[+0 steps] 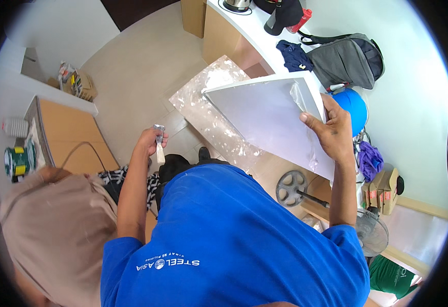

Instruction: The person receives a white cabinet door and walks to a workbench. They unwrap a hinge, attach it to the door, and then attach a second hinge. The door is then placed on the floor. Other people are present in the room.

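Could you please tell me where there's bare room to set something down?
The widest bare patch is floor between the speckled board and the cartons at left; a narrower strip shows between board and left hand. The counter is crowded around the backpack, cloth and cap.

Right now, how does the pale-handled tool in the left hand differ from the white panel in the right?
Size: the tool is small; the panel is far larger.
Shape: the tool is narrow; the panel is a broad, flat sheet.
Hold: the left hand wraps around the tool; the right hand grips the panel near its edge.
Shared: each is held in one hand.
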Tool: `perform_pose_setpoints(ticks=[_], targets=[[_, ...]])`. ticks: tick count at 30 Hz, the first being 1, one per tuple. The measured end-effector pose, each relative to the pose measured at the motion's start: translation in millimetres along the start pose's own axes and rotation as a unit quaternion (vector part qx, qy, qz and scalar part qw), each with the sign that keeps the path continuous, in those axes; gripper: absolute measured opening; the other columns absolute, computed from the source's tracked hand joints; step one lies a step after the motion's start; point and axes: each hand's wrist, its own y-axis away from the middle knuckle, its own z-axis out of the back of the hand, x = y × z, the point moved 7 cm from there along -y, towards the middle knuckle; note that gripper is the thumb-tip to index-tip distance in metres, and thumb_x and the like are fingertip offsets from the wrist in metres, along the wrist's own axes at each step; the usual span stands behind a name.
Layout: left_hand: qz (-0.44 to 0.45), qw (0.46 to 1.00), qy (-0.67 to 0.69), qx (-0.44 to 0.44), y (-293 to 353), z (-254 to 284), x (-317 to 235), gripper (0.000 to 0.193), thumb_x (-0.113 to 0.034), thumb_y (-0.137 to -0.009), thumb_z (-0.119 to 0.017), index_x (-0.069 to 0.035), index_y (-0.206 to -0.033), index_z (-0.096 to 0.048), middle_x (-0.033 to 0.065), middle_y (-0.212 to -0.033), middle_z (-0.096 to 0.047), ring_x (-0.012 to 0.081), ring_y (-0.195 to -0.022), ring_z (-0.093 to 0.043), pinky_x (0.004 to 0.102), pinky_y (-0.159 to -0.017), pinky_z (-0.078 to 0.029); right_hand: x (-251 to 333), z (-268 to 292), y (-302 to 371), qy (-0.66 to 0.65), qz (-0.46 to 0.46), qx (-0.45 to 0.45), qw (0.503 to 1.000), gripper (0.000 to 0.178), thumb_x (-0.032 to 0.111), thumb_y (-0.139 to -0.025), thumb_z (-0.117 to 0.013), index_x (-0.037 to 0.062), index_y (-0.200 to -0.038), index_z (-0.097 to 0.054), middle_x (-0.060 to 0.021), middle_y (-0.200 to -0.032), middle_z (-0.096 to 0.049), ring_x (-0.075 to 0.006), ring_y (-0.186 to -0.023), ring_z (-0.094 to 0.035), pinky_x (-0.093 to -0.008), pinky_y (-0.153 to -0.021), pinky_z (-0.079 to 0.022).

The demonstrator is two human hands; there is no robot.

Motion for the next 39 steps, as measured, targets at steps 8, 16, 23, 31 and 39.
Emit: perform_pose_setpoints(ticks=[8,16,23,31,39], targets=[[0.023,0.995,-0.09,0.031,-116,28,-104,0.02,-0.004,-0.099,-0.053,-0.001,-0.118,-0.057,0.0149,-0.089,-0.068,0.0233,-0.062,-0.065,0.0361,-0.05,-0.056,25,-50,-63,-0.033,-0.076,-0.062,0.995,0.062,0.011,-0.08,-0.088,-0.0024,-0.136,-0.067,-0.0216,-0.112,-0.078,-0.0206,-0.098,-0.076,-0.035,-0.091,-0.057],[0.066,0.964,-0.233,0.106,-231,66,-238,0.025,-0.004,-0.096,-0.057,-0.006,-0.121,-0.061,0.01,-0.085,-0.069,0.0183,-0.06,-0.062,0.0332,-0.048,-0.052,83,-126,-120,0.014,-0.189,-0.108,0.976,0.079,-0.005,-0.081,-0.081,0.0161,-0.154,-0.058,-0.0145,-0.136,-0.073,-0.0197,-0.115,-0.072,-0.037,-0.101,-0.055],[0.108,0.927,-0.349,0.085,-309,134,-344,0.023,-0.007,-0.099,-0.056,-0.006,-0.122,-0.061,0.009,-0.087,-0.068,0.0168,-0.061,-0.059,0.0315,-0.049,-0.05,117,-175,-145,0.001,-0.365,-0.17,0.915,0.085,-0.004,-0.085,-0.079,0.0258,-0.16,-0.051,-0.017,-0.138,-0.071,-0.0187,-0.116,-0.07,-0.0365,-0.094,-0.057],[0.069,0.916,-0.361,0.16,-329,87,-390,0.025,-0.005,-0.099,-0.057,-0.004,-0.124,-0.063,0.008,-0.088,-0.068,0.0157,-0.065,-0.061,0.0296,-0.054,-0.052,124,-210,-170,0.087,-0.378,-0.17,0.906,0.086,0.012,-0.082,-0.087,0.0289,-0.159,-0.051,-0.0156,-0.071,-0.059,-0.0232,-0.062,-0.051,-0.0393,-0.067,-0.047],[0.019,0.867,-0.4,0.295,-260,-9,-419,0.029,-0.005,-0.1,-0.057,-0.002,-0.128,-0.064,0.0066,-0.093,-0.069,0.0122,-0.07,-0.063,0.0284,-0.056,-0.053,140,-226,-191,0.13,-0.38,-0.156,0.903,0.084,0.017,-0.083,-0.086,0.0299,-0.158,-0.051,-0.0241,-0.082,-0.071,-0.0407,-0.081,-0.072,-0.0482,-0.077,-0.052]])
